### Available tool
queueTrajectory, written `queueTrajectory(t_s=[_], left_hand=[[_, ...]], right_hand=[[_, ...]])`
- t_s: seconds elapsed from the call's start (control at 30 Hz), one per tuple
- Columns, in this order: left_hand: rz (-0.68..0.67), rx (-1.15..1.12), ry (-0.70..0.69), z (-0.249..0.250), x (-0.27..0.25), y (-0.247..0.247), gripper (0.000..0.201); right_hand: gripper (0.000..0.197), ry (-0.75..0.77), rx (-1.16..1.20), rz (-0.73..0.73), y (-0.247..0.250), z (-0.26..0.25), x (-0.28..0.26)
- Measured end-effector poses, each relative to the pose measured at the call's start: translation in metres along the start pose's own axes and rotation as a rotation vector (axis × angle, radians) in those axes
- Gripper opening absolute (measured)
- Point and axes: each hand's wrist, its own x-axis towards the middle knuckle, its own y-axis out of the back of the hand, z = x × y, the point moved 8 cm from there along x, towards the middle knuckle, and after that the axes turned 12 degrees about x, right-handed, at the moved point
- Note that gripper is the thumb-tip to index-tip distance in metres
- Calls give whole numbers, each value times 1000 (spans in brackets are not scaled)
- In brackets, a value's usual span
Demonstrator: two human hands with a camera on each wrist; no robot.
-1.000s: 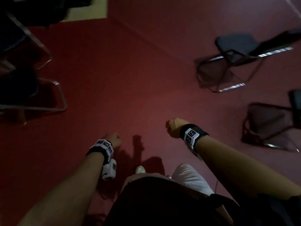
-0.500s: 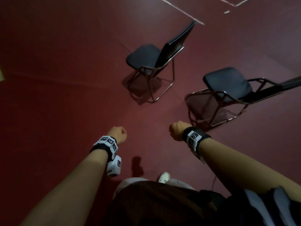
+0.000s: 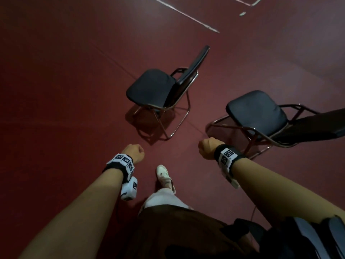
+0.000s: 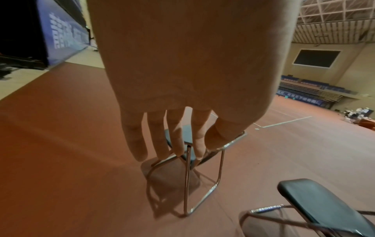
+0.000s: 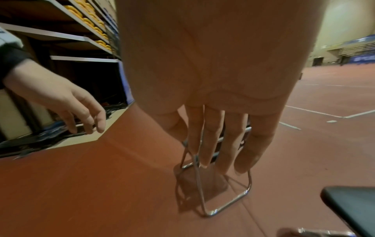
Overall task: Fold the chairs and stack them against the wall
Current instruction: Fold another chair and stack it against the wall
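Two unfolded chairs with dark padded seats and chrome tube frames stand on the red floor. The nearer middle chair (image 3: 160,94) is straight ahead of me, its frame showing past my fingers (image 4: 188,176) (image 5: 223,203). The second chair (image 3: 257,113) stands to the right, and its seat edges into both wrist views (image 4: 316,203) (image 5: 351,206). My left hand (image 3: 133,153) (image 4: 172,136) (image 5: 81,112) hangs in the air short of the middle chair, fingers relaxed, holding nothing. My right hand (image 3: 206,148) (image 5: 219,141) hovers near the second chair's front leg, fingers loose and empty.
White court lines (image 3: 186,15) cross the red floor beyond the chairs. My white shoe (image 3: 163,174) steps forward between my arms. Shelving with yellow items (image 5: 87,24) and a blue banner wall (image 4: 65,32) lie off to the left.
My view has swung right and I have walked closer: the two chairs moved from the frame's right edge to the middle and look larger. Both hands stay raised and empty.
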Motion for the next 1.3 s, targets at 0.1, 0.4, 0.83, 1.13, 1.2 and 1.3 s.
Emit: queueTrajectory(t_s=[0.1, 0.4, 0.83, 1.13, 1.2, 1.3], left_hand=[[-21, 18, -12, -10, 51, 27, 21], [-15, 10, -38, -31, 172, 141, 19], [-104, -112, -162, 27, 369, 256, 28], [-411, -356, -114, 64, 475, 310, 50], [-530, -557, -52, 72, 472, 314, 57], [-599, -601, -115, 81, 497, 337, 67]], right_hand=[[39, -26, 43, 34, 33, -11, 45], [61, -182, 526, 237, 153, -64, 153], [56, -520, 866, 420, 216, -83, 293], [78, -363, 608, 284, 266, -192, 388], [76, -305, 624, 287, 268, -215, 400], [75, -147, 698, 231, 269, -247, 441]])
